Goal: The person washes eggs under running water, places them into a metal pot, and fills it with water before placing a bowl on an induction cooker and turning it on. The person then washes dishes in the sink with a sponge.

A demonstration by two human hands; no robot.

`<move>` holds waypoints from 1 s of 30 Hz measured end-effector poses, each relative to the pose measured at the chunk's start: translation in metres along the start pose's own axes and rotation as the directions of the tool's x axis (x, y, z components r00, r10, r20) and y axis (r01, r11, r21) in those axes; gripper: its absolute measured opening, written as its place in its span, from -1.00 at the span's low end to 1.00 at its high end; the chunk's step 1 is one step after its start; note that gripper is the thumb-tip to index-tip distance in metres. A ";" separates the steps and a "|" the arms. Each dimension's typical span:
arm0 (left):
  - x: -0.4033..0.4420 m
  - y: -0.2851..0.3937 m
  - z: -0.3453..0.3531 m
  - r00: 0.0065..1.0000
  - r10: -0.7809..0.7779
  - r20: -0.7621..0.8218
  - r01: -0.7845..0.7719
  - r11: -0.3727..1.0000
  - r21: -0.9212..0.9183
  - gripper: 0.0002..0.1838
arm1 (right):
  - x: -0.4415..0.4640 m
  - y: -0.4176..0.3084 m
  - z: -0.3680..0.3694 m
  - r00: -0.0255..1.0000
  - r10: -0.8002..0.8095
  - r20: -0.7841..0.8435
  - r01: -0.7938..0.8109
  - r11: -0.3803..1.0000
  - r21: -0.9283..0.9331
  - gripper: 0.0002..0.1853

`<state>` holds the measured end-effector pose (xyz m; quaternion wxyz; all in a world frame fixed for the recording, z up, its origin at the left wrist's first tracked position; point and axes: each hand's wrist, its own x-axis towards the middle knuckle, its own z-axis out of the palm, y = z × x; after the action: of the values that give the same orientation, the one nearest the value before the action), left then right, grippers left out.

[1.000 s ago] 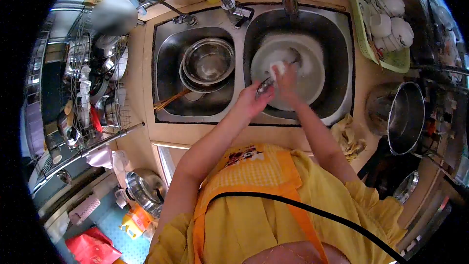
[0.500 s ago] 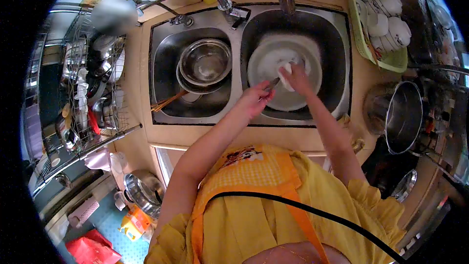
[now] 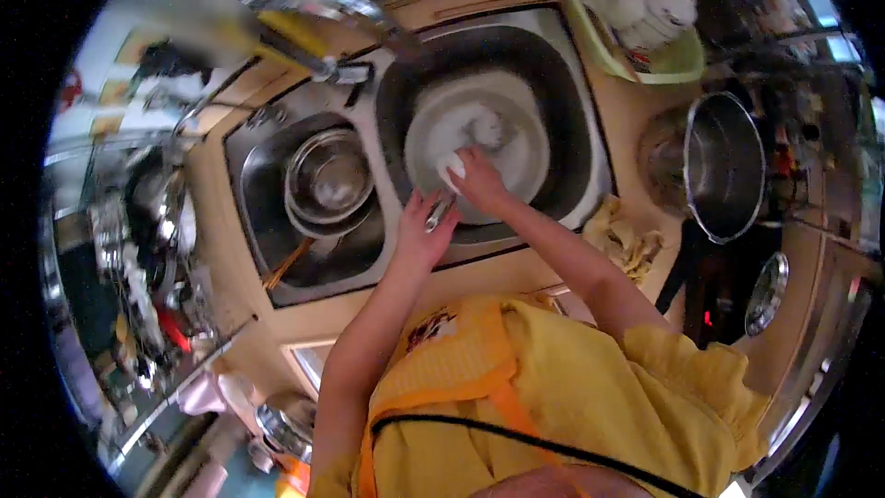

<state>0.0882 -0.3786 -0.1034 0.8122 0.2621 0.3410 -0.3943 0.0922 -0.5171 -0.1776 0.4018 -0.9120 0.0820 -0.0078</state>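
My left hand (image 3: 426,226) is closed around a shiny metal utensil (image 3: 439,211), whose exact kind is blurred and partly covered by my fingers. Just to its right, my right hand (image 3: 481,183) grips a white cloth or sponge (image 3: 452,169) by the utensil's far end. Both hands are over the near edge of a pale round basin (image 3: 415,129) standing in the right sink bowl (image 3: 573,143). Cloudy, foamy water (image 3: 452,134) lies in the basin, with a pale, indistinct shape (image 3: 491,126) in it.
The left sink bowl (image 3: 359,258) holds stacked metal bowls (image 3: 330,177) and wooden chopsticks (image 3: 288,265). A faucet (image 3: 323,2) arches behind. At right are a green basket (image 3: 678,65) of white bowls, a large pot (image 3: 725,166) and a yellowish cloth (image 3: 622,235). A dish rack (image 3: 152,249) stands left.
The camera view has turned and shifted, so the sinks appear tilted and further left. My hands have come closer to the basin's near edge, still holding the utensil and white cloth or sponge.
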 end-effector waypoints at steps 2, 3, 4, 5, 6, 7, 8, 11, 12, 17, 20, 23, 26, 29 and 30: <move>-0.001 0.000 -0.002 1.000 -0.027 0.012 0.026 0.995 0.099 -0.65 | 0.017 0.022 -0.008 0.987 0.152 0.043 -0.147 0.983 -0.108 -0.56; 0.003 0.000 0.001 0.999 -0.031 0.016 0.028 0.989 0.144 -0.64 | 0.029 0.041 -0.007 0.979 0.180 0.092 -0.163 0.972 -0.168 -0.55; 0.005 -0.003 0.010 0.997 -0.077 -0.009 0.077 0.989 0.130 -0.64 | 0.040 0.061 -0.002 0.967 0.207 0.147 -0.172 0.959 -0.223 -0.54; 0.002 -0.005 0.022 0.992 -0.117 -0.039 0.120 0.987 0.111 -0.65 | 0.049 0.094 0.013 0.977 0.095 0.189 -0.023 0.936 -0.352 -0.54; 0.000 -0.005 0.028 0.986 -0.150 -0.071 0.156 0.984 0.088 -0.65 | 0.056 0.135 0.034 0.968 -0.017 0.250 0.135 0.877 -0.462 -0.54; 0.007 -0.005 0.018 0.986 -0.165 -0.036 0.168 0.980 0.103 -0.67 | 0.063 0.146 0.040 0.978 -0.048 0.202 0.140 0.870 -0.473 -0.54; 0.019 -0.005 0.000 0.984 -0.177 -0.003 0.176 0.978 0.115 -0.69 | 0.071 0.155 0.044 0.985 -0.079 0.154 0.145 0.863 -0.484 -0.54; 0.025 0.005 -0.017 0.982 -0.189 -0.014 0.187 0.958 0.216 -0.76 | 0.094 0.110 0.002 0.989 0.110 -0.099 -0.131 0.960 -0.248 -0.52; 0.023 0.006 -0.019 0.981 -0.193 -0.038 0.196 0.946 0.260 -0.78 | 0.093 0.083 -0.026 0.990 0.139 -0.024 -0.140 0.963 -0.229 -0.49; 0.008 0.010 -0.015 0.979 -0.194 -0.060 0.203 0.932 0.299 -0.79 | 0.058 0.087 0.012 0.979 -0.191 0.066 0.184 0.705 -0.685 -0.43; 0.008 0.015 -0.009 0.979 -0.170 -0.115 0.202 0.905 0.374 -0.87 | 0.041 0.103 0.046 0.966 -0.244 0.090 0.230 0.644 -0.729 -0.36; 0.010 0.008 -0.009 0.981 -0.059 -0.187 0.149 0.844 0.515 -0.87 | 0.048 0.118 0.045 0.958 -0.175 0.226 0.266 0.836 -0.480 -0.45; 0.010 0.007 -0.006 0.983 0.045 -0.180 0.082 0.765 0.639 -0.76 | 0.060 0.130 0.020 0.899 0.007 0.439 -0.037 0.998 0.060 -0.56; 0.015 0.003 -0.017 0.980 0.122 -0.156 0.055 0.588 0.807 -0.65 | 0.056 0.153 0.024 0.890 -0.035 0.455 0.054 0.998 -0.029 -0.63; 0.018 0.000 -0.025 0.979 0.145 -0.144 0.053 0.502 0.863 -0.62 | 0.056 0.149 0.016 0.852 0.014 0.523 0.064 0.989 -0.130 -0.63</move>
<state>0.0876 -0.3700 -0.1326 0.5454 0.6784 0.1706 -0.4617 0.1273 -0.6125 -0.3008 0.3425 -0.9072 -0.0418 0.2407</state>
